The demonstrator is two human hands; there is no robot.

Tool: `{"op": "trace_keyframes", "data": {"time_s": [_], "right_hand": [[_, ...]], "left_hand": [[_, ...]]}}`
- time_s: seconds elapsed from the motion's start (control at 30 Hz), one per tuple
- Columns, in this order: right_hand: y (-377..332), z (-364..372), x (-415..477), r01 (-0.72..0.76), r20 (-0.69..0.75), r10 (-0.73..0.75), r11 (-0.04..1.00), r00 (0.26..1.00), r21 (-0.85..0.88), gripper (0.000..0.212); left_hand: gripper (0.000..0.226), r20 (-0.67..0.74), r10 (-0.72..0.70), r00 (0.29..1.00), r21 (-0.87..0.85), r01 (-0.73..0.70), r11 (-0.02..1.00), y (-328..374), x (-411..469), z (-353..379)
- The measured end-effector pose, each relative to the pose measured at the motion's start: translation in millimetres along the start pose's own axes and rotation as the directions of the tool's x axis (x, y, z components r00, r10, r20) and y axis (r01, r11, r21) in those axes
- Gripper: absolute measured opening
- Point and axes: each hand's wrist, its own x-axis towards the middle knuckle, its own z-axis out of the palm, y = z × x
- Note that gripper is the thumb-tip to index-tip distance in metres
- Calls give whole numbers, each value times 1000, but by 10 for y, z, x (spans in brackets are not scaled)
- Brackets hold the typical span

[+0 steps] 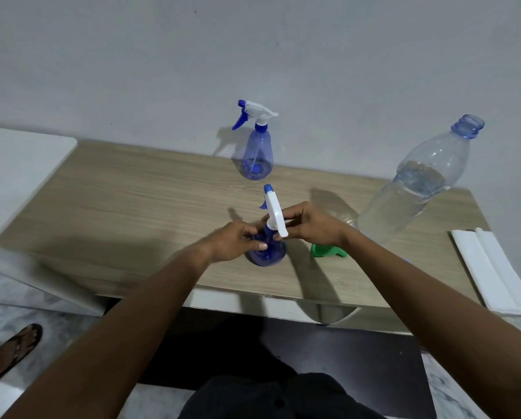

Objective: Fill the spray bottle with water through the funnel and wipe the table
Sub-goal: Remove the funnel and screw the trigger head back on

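Note:
A blue spray bottle (266, 252) stands near the front of the wooden table (132, 213). My left hand (236, 241) grips its body. My right hand (309, 226) holds its white spray head (274, 214) at the neck. A green funnel (327, 251) lies on the table just right of this bottle, partly hidden under my right wrist. An uncapped clear water bottle (416, 186), more than half full, stands at the right. A folded white cloth (492, 270) lies at the table's right end.
A second blue spray bottle (257, 146) with its head on stands at the back by the wall. A white surface (20, 164) adjoins the table on the left. Another person's sandalled foot (11, 352) is on the floor at lower left.

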Motion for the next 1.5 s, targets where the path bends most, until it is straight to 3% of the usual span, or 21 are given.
{"op": "trace_keyframes", "data": {"time_s": [0.27, 0.37, 0.47, 0.6, 0.73, 0.93, 1.07, 1.5], "right_hand": [[99, 86, 4, 23, -127, -24, 1000, 992, -4, 30], [114, 156, -18, 50, -153, -47, 999, 987, 10, 24], [135, 276, -20, 87, -271, -71, 995, 960, 48, 15], [142, 398, 33, 37, -517, 112, 962, 849, 269, 22], [131, 476, 48, -148, -373, 395, 827, 840, 542, 55], [99, 516, 55, -251, -189, 438, 761, 879, 598, 28], [107, 498, 80, -316, -112, 473, 727, 874, 610, 16], [103, 514, 77, -370, -180, 531, 759, 828, 535, 22]], "left_hand": [[51, -21, 13, 1000, -1, -13, 1000, -232, 70, 41], [45, -43, 22, 999, -1, -22, 1000, -101, -25, 81], [31, -90, 40, 995, -132, -51, 990, 141, -151, 139], [35, -103, -54, 993, -373, 12, 928, 197, -247, 173], [26, 80, -175, 981, -464, 192, 865, 136, -302, 154], [43, 177, -196, 965, -553, 262, 791, 68, -367, 209], [35, 206, -188, 960, -545, 272, 793, 65, -367, 218], [39, 279, -213, 936, -566, 340, 751, 28, -323, 183]]}}
